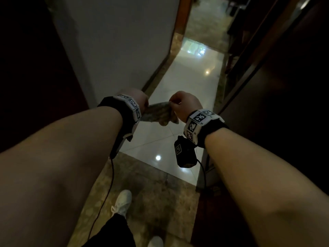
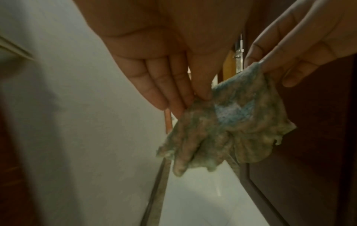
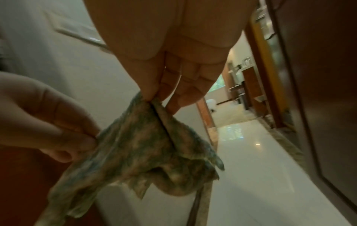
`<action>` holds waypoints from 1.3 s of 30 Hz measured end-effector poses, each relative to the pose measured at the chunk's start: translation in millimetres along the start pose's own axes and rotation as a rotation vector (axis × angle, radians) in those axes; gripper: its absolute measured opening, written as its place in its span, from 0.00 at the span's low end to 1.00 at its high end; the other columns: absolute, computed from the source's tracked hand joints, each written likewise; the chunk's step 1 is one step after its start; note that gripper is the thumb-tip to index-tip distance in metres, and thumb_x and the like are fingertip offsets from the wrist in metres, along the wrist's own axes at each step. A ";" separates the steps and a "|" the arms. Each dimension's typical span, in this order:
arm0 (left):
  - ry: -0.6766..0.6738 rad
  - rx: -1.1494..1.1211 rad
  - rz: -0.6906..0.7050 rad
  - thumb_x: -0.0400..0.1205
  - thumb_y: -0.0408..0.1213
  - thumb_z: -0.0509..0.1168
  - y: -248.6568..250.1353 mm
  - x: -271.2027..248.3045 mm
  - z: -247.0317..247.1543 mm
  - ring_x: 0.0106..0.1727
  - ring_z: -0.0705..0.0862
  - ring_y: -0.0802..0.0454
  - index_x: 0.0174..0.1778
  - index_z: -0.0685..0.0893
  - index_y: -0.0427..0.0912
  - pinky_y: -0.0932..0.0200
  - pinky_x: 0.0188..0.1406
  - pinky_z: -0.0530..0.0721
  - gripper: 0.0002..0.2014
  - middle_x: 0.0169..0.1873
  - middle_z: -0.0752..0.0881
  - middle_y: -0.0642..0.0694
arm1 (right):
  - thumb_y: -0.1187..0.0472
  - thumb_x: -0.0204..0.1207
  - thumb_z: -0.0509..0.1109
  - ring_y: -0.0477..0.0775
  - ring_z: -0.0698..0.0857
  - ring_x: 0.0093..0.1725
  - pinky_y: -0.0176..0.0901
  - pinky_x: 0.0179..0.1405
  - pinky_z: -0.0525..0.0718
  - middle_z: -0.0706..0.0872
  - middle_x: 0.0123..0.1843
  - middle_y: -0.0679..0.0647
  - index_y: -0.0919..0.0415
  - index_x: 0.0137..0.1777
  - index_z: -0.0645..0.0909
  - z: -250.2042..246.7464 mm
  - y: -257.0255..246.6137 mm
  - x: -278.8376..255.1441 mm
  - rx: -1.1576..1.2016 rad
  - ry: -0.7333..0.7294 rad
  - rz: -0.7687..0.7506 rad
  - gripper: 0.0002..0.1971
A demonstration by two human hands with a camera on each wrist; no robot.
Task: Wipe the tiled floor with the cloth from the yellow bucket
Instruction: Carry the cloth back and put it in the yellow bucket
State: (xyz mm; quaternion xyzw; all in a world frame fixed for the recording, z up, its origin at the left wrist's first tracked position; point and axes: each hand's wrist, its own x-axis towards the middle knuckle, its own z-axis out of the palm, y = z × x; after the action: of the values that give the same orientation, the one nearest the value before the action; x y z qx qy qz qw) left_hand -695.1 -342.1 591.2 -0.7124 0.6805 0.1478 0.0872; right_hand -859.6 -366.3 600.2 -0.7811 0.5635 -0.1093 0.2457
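Note:
A worn green-and-tan cloth point(image 1: 157, 114) hangs stretched between both hands at waist height above a glossy white tiled floor point(image 1: 188, 82). My left hand point(image 1: 140, 101) pinches its left corner between thumb and fingertips point(image 2: 201, 94). My right hand point(image 1: 179, 104) pinches the other top corner point(image 3: 152, 97). The cloth point(image 2: 222, 130) droops in wrinkled folds below the hands, and its lower edge point(image 3: 135, 160) hangs free. The yellow bucket is not in view.
I stand in a narrow corridor. A white wall point(image 1: 115, 47) runs on the left with a dark skirting; dark wooden doors point(image 1: 284, 86) line the right. Brown marbled tiles point(image 1: 151, 193) lie under my white shoes point(image 1: 122, 202). A cable point(image 1: 108, 184) dangles from the left wrist.

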 end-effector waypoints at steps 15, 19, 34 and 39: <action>-0.017 0.046 -0.246 0.88 0.38 0.57 -144.4 -234.8 35.3 0.62 0.85 0.42 0.66 0.84 0.43 0.50 0.59 0.84 0.15 0.60 0.87 0.43 | 0.62 0.80 0.65 0.58 0.85 0.59 0.45 0.60 0.80 0.88 0.59 0.58 0.61 0.58 0.84 98.2 -177.4 -131.9 -0.054 -0.127 -0.322 0.10; -0.035 0.095 -0.257 0.88 0.42 0.57 -190.2 -282.0 45.1 0.61 0.85 0.43 0.66 0.84 0.41 0.50 0.59 0.84 0.16 0.60 0.87 0.43 | 0.62 0.81 0.64 0.56 0.84 0.60 0.38 0.53 0.76 0.87 0.60 0.57 0.61 0.58 0.83 131.0 -225.7 -163.4 -0.003 -0.129 -0.337 0.10; -0.178 -0.033 -0.538 0.89 0.44 0.56 -297.8 -398.6 88.5 0.61 0.83 0.40 0.74 0.76 0.44 0.50 0.60 0.84 0.18 0.66 0.82 0.41 | 0.60 0.82 0.63 0.57 0.88 0.52 0.54 0.55 0.88 0.85 0.53 0.54 0.52 0.50 0.78 231.3 -330.2 -223.9 0.170 -0.394 -0.424 0.04; -0.230 -0.031 -0.616 0.86 0.48 0.59 -359.2 -409.1 114.8 0.53 0.84 0.44 0.67 0.82 0.46 0.53 0.56 0.84 0.17 0.57 0.85 0.46 | 0.61 0.81 0.63 0.59 0.87 0.55 0.59 0.57 0.86 0.87 0.56 0.58 0.51 0.47 0.76 275.1 -367.2 -227.6 0.186 -0.486 -0.409 0.03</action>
State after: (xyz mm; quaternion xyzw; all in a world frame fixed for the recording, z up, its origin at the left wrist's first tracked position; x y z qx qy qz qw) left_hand -360.6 102.4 590.3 -0.8645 0.4164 0.2043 0.1934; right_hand -510.5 7.6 575.2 -0.8555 0.3074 -0.0182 0.4162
